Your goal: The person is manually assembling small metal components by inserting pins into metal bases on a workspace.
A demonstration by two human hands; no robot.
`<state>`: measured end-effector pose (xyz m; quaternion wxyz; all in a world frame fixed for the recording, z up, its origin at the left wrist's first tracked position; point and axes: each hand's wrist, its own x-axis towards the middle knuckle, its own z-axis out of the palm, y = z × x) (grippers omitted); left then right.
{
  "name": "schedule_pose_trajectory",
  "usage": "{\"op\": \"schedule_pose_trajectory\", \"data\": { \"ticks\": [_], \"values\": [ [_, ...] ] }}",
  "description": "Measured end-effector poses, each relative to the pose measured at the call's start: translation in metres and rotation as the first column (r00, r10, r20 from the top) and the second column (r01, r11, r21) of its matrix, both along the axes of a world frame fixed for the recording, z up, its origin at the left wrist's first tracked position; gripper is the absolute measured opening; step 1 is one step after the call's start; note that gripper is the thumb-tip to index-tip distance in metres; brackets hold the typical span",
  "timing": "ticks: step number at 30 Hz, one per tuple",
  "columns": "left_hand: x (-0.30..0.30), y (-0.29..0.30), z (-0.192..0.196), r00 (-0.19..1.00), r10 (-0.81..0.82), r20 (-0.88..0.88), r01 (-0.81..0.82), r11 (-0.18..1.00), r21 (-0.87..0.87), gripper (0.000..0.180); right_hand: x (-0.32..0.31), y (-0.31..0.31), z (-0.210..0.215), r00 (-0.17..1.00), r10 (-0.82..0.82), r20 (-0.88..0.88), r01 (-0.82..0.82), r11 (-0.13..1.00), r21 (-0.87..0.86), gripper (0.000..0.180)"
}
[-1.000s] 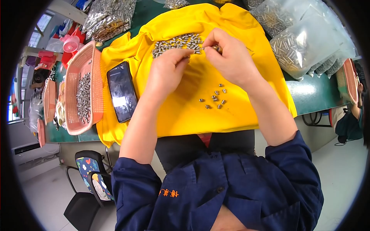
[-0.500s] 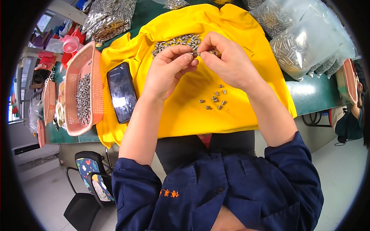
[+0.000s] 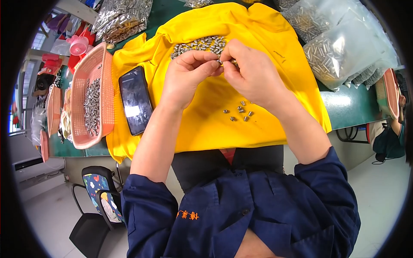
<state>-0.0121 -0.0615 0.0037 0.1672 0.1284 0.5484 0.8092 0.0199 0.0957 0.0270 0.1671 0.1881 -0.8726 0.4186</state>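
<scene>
My left hand (image 3: 185,75) pinches a small silvery metal fitting (image 3: 219,62) between thumb and fingertips. Meeting it from the other side, my right hand (image 3: 251,73) is closed in a pinch at the same spot; its fingertips partly cover whatever they grip. Both hands are held over a yellow cloth (image 3: 206,133) spread on the table. Just beyond them lies a pile of small metal fittings (image 3: 198,44), partly hidden by my fingers. Nearer to me, several loose fittings (image 3: 241,110) are scattered on the cloth below my right hand.
On the left are a black phone (image 3: 135,101) and a pink basket (image 3: 107,124) holding more metal parts. Clear bags of metal pieces (image 3: 325,60) crowd the right side, and another bag (image 3: 122,19) sits far left. A chair (image 3: 92,223) stands lower left.
My right hand has turned and dropped slightly, now covering part of the loose fittings' upper end. My left fingers have curled in closer around the fitting.
</scene>
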Motion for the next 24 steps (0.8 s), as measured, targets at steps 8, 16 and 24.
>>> {"op": "schedule_pose_trajectory", "data": {
  "ticks": [8,16,24],
  "values": [
    [0.019,0.012,0.003,0.871,-0.294,-0.393,-0.118,0.652,-0.749,0.012,-0.013,0.021,0.009,0.979,-0.058,0.196,0.132,0.911,-0.390,0.010],
    [0.007,-0.007,0.012,0.720,-0.302,-0.624,-0.397,0.558,-0.729,0.017,-0.006,0.016,0.015,0.979,-0.008,0.205,0.087,0.921,-0.381,0.009],
    [-0.016,-0.022,0.003,0.674,-0.420,-0.609,-0.509,0.333,-0.793,0.017,-0.006,0.016,0.012,0.991,-0.023,0.129,0.059,0.958,-0.279,0.006]
  ]
}}
